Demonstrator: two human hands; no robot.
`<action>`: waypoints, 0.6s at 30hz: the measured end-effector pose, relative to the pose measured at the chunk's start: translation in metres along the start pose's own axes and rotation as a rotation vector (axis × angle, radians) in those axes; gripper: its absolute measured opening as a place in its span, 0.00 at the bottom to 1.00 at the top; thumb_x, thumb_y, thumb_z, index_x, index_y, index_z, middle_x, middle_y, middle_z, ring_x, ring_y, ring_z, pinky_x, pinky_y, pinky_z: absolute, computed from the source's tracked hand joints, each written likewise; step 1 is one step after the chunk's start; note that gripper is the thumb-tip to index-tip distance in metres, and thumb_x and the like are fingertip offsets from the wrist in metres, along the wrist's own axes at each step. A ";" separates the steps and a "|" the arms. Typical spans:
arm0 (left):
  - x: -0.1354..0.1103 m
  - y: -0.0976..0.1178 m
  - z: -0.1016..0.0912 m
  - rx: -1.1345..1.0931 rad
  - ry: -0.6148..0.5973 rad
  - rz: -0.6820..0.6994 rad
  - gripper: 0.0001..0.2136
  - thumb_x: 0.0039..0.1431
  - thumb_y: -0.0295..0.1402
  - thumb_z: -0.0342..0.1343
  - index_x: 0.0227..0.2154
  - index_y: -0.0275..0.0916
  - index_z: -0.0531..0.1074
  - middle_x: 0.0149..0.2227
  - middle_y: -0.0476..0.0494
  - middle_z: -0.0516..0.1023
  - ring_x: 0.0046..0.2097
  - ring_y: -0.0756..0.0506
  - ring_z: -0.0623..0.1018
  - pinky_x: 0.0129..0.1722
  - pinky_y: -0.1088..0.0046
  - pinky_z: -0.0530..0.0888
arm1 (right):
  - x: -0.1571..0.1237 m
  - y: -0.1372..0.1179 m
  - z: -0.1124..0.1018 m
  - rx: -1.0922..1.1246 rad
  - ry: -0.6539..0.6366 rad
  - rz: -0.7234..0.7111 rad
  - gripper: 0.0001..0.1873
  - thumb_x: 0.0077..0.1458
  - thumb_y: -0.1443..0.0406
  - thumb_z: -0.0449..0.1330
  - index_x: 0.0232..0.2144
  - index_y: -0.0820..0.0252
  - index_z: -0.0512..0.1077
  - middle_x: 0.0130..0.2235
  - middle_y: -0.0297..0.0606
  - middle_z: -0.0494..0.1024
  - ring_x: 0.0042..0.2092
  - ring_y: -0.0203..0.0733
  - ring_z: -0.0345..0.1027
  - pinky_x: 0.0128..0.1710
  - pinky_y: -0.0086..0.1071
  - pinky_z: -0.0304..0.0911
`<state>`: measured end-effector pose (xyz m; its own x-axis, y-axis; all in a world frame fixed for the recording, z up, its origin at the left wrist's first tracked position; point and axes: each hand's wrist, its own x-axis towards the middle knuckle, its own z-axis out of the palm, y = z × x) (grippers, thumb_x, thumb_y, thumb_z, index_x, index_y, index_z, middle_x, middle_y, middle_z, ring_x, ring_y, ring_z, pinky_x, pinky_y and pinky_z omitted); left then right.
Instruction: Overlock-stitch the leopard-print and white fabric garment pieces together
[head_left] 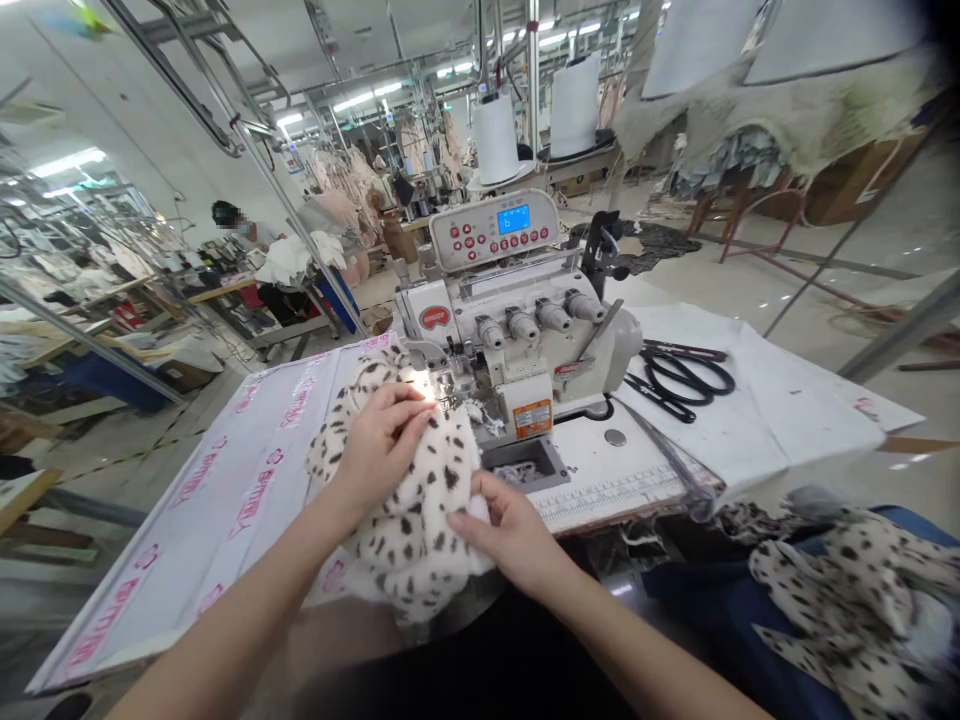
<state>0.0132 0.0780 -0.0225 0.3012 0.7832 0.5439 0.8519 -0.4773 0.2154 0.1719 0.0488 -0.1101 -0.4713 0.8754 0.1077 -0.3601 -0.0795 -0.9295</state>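
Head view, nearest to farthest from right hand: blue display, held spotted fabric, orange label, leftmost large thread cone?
1. Held spotted fabric: in right hand
2. Orange label: low, overlock machine front
3. Blue display: atop machine
4. Leftmost large thread cone: behind machine

L hand (381, 440) fwd & left of R hand (517, 530), thumb + index pinched tog.; R's thumb opp. curled fingers (491, 490); bare forearms (247, 595) angle in behind both.

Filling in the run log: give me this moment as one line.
left hand: holding spotted fabric at sewing machine; right hand: holding fabric's right side; display: lit blue
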 end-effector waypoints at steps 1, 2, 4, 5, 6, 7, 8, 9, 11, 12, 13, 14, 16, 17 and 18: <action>-0.016 0.006 -0.001 -0.004 0.078 0.044 0.09 0.57 0.28 0.47 0.38 0.39 0.70 0.42 0.43 0.67 0.46 0.46 0.68 0.44 0.65 0.68 | -0.010 0.003 0.003 -0.004 -0.013 0.015 0.10 0.46 0.62 0.61 0.26 0.59 0.63 0.27 0.30 0.66 0.30 0.34 0.59 0.29 0.26 0.57; -0.035 0.012 -0.002 -0.002 0.155 0.109 0.10 0.56 0.27 0.48 0.40 0.39 0.68 0.44 0.42 0.66 0.48 0.44 0.67 0.46 0.62 0.68 | -0.020 0.006 0.005 -0.014 -0.023 0.026 0.09 0.46 0.63 0.60 0.25 0.59 0.62 0.27 0.30 0.65 0.29 0.34 0.59 0.29 0.25 0.56; -0.082 0.024 0.000 0.011 0.176 0.248 0.12 0.54 0.30 0.50 0.42 0.37 0.66 0.45 0.38 0.64 0.51 0.40 0.65 0.48 0.56 0.66 | -0.038 0.010 0.008 -0.037 -0.040 0.034 0.08 0.47 0.65 0.60 0.24 0.59 0.63 0.25 0.29 0.64 0.27 0.32 0.57 0.27 0.25 0.55; -0.106 0.029 0.003 0.026 0.151 0.321 0.15 0.52 0.34 0.52 0.43 0.36 0.64 0.45 0.37 0.64 0.51 0.37 0.65 0.48 0.54 0.66 | -0.046 0.011 0.008 -0.042 -0.047 0.040 0.08 0.47 0.65 0.60 0.25 0.59 0.63 0.25 0.28 0.64 0.27 0.32 0.57 0.27 0.24 0.55; -0.129 0.032 0.008 0.050 0.109 0.349 0.17 0.51 0.36 0.53 0.44 0.37 0.63 0.44 0.37 0.64 0.52 0.37 0.65 0.48 0.53 0.66 | -0.052 0.012 0.008 -0.042 -0.044 0.041 0.07 0.46 0.66 0.61 0.26 0.59 0.64 0.26 0.28 0.64 0.27 0.32 0.58 0.27 0.24 0.55; -0.149 0.034 0.013 0.065 0.077 0.354 0.19 0.50 0.37 0.55 0.45 0.38 0.62 0.44 0.37 0.64 0.52 0.36 0.65 0.48 0.52 0.66 | -0.057 0.013 0.009 -0.034 -0.033 0.037 0.08 0.46 0.67 0.61 0.29 0.58 0.65 0.28 0.29 0.66 0.29 0.33 0.60 0.28 0.25 0.57; -0.166 0.034 0.018 0.076 0.067 0.336 0.21 0.49 0.37 0.56 0.45 0.40 0.60 0.45 0.37 0.64 0.51 0.36 0.65 0.47 0.51 0.67 | -0.061 0.015 0.010 -0.010 -0.014 0.036 0.11 0.46 0.67 0.62 0.34 0.57 0.65 0.31 0.31 0.68 0.31 0.34 0.62 0.31 0.26 0.58; -0.179 0.034 0.024 0.088 0.058 0.293 0.22 0.48 0.35 0.57 0.46 0.41 0.59 0.45 0.37 0.64 0.51 0.36 0.65 0.47 0.52 0.68 | -0.064 0.017 0.011 0.038 0.013 0.040 0.18 0.46 0.67 0.62 0.41 0.55 0.63 0.34 0.32 0.70 0.34 0.36 0.64 0.33 0.28 0.60; -0.193 0.030 0.033 0.112 0.081 0.203 0.24 0.46 0.32 0.58 0.47 0.43 0.57 0.46 0.38 0.62 0.52 0.37 0.65 0.47 0.52 0.69 | -0.067 0.021 0.015 0.176 0.082 0.051 0.33 0.45 0.65 0.63 0.52 0.51 0.53 0.40 0.36 0.71 0.39 0.40 0.67 0.38 0.33 0.63; -0.195 0.028 0.035 0.137 0.099 0.176 0.24 0.46 0.31 0.59 0.47 0.43 0.57 0.47 0.38 0.62 0.52 0.37 0.64 0.47 0.52 0.68 | -0.068 0.023 0.018 0.237 0.113 0.055 0.38 0.45 0.64 0.63 0.54 0.50 0.49 0.41 0.37 0.72 0.41 0.42 0.68 0.40 0.36 0.64; -0.195 0.026 0.037 0.165 0.109 0.163 0.24 0.46 0.30 0.58 0.47 0.43 0.58 0.47 0.37 0.62 0.53 0.36 0.63 0.47 0.52 0.68 | -0.068 0.025 0.020 0.274 0.127 0.062 0.38 0.44 0.64 0.64 0.54 0.51 0.49 0.41 0.38 0.73 0.42 0.43 0.68 0.41 0.38 0.64; -0.193 0.024 0.037 0.189 0.105 0.167 0.22 0.48 0.29 0.56 0.47 0.42 0.60 0.47 0.36 0.62 0.53 0.36 0.63 0.48 0.51 0.67 | -0.068 0.026 0.021 0.283 0.122 0.072 0.36 0.43 0.63 0.65 0.53 0.52 0.53 0.40 0.38 0.73 0.42 0.44 0.68 0.42 0.39 0.64; -0.186 0.022 0.032 0.205 0.070 0.196 0.18 0.51 0.25 0.51 0.46 0.39 0.62 0.46 0.36 0.66 0.52 0.37 0.64 0.49 0.50 0.64 | -0.068 0.027 0.020 0.215 0.086 0.083 0.24 0.43 0.62 0.64 0.44 0.57 0.65 0.39 0.39 0.74 0.41 0.45 0.68 0.43 0.40 0.64; -0.183 0.022 0.027 0.191 0.027 0.207 0.17 0.52 0.22 0.49 0.46 0.38 0.63 0.45 0.37 0.68 0.52 0.39 0.65 0.50 0.51 0.63 | -0.068 0.026 0.017 0.148 0.076 0.072 0.18 0.44 0.61 0.64 0.39 0.59 0.69 0.39 0.39 0.74 0.42 0.45 0.68 0.44 0.40 0.63; -0.179 0.023 0.021 0.162 -0.013 0.219 0.17 0.52 0.21 0.47 0.46 0.38 0.63 0.44 0.38 0.70 0.51 0.40 0.67 0.50 0.53 0.63 | -0.069 0.026 0.014 0.070 0.083 0.044 0.14 0.45 0.61 0.64 0.35 0.60 0.72 0.39 0.39 0.74 0.42 0.46 0.67 0.45 0.40 0.62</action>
<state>-0.0119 -0.0652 -0.1318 0.4909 0.6736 0.5526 0.8228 -0.5669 -0.0399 0.1836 -0.0200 -0.1363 -0.4207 0.9065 0.0349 -0.3973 -0.1495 -0.9054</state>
